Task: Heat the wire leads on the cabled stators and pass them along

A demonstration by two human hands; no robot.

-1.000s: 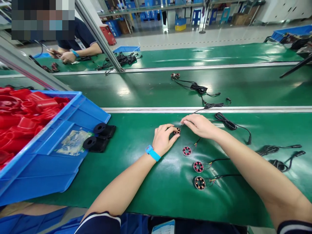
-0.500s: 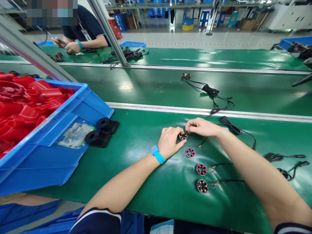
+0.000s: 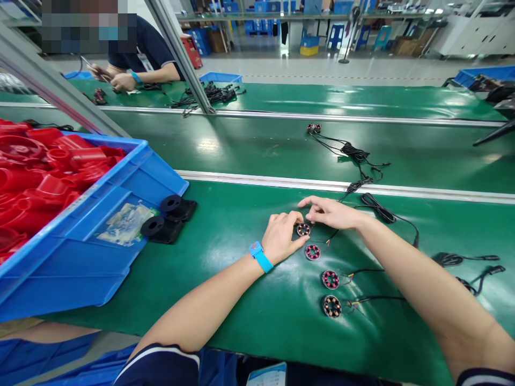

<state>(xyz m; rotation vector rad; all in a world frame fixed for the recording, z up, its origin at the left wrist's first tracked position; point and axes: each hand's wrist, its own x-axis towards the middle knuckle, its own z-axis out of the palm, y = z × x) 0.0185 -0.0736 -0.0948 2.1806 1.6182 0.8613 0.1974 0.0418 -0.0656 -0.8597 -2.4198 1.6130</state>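
Nearby, blue bin [image 3: 120, 271] holds red parts [image 3: 44, 171] — left grip [image 3: 280, 236] pinches coil [image 3: 303, 230], right grip [image 3: 332, 212] unclear.

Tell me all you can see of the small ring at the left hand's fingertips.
The coil ring is round, with a pale, metallic-looking rim and copper-coloured windings spaced around its centre. It faces up over the green mat, in the grip of the left hand, thumb below, fingers at its upper left. Whether the right hand touches it, I can't tell.
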